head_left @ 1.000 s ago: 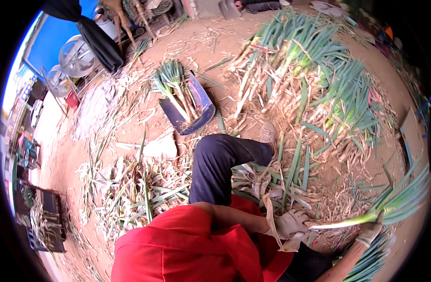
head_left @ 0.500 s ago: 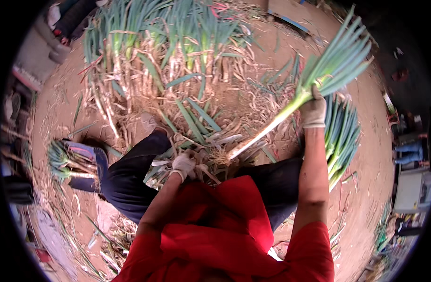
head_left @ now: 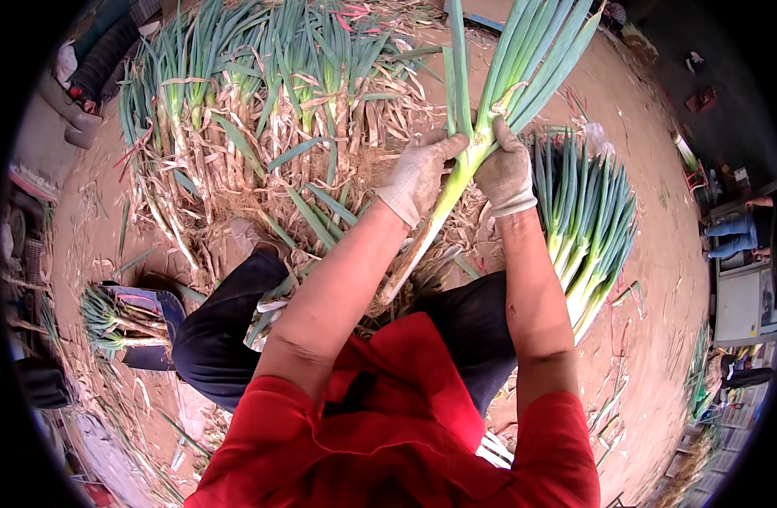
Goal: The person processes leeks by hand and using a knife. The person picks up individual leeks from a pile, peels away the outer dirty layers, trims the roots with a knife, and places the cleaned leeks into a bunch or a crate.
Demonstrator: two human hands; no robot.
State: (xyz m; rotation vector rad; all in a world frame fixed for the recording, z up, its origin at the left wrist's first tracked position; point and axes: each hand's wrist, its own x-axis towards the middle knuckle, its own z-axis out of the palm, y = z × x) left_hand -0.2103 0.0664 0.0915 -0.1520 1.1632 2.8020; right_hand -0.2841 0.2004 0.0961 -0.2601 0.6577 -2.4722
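A long green onion [head_left: 462, 178] slants up in front of me, its pale stalk toward my lap and its green leaves fanned out at the top. My right hand [head_left: 505, 172], in a whitish work glove, is closed round it where the leaves spread. On its other side my left hand [head_left: 422, 173], gloved too, grips it at the base of a leaf that stands apart from the rest. The stalk's lower part looks brownish. Beside my right forearm lies a pile of cleaner green onions [head_left: 585, 222] with bright green and white stalks.
Untrimmed green onions [head_left: 261, 110] with dry husks lie in a wide heap at the far left. Loose leaves and peelings [head_left: 320, 212] litter the ground between my legs. A smaller bunch of green onions [head_left: 121, 320] rests left of my knee. Another person [head_left: 738, 233] is at the far right.
My left hand has come up from the peelings at my lap to the green onion. My right hand has brought the onion leftward, toward the middle, and it stands steeper.
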